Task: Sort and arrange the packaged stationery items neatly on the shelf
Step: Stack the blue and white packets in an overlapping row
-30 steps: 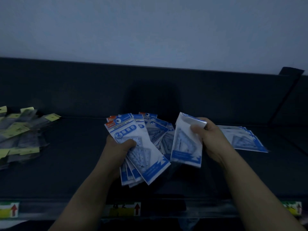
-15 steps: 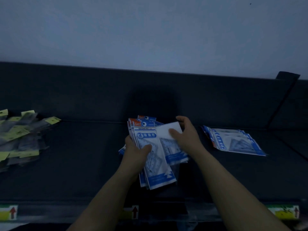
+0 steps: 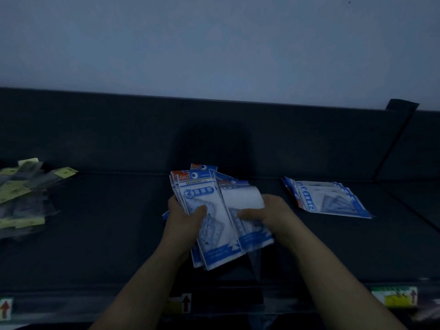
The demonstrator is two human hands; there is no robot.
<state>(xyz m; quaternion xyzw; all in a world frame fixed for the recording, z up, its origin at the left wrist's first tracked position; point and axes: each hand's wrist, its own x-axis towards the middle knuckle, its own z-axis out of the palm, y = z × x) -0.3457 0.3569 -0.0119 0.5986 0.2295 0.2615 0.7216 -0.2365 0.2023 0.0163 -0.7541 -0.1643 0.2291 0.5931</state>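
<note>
Currently, the left hand (image 3: pixel 184 219) is clamping a fanned stack of blue-and-white plastic geometry-set packets (image 3: pixel 209 220) above the dark shelf (image 3: pixel 107 234), while the right hand (image 3: pixel 269 215) is pinching one bent packet (image 3: pixel 241 198); loose alignment risks slippage.

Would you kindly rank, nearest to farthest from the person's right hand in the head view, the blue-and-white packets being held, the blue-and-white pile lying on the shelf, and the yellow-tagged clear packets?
1. Blue-and-white geometric ruler packets: in the grasp of the right hand, centre.
2. Blue-and-white packet pile lying flat: just to its right.
3. Yellow-tagged clear packets: far left on the dark shelf.
</note>
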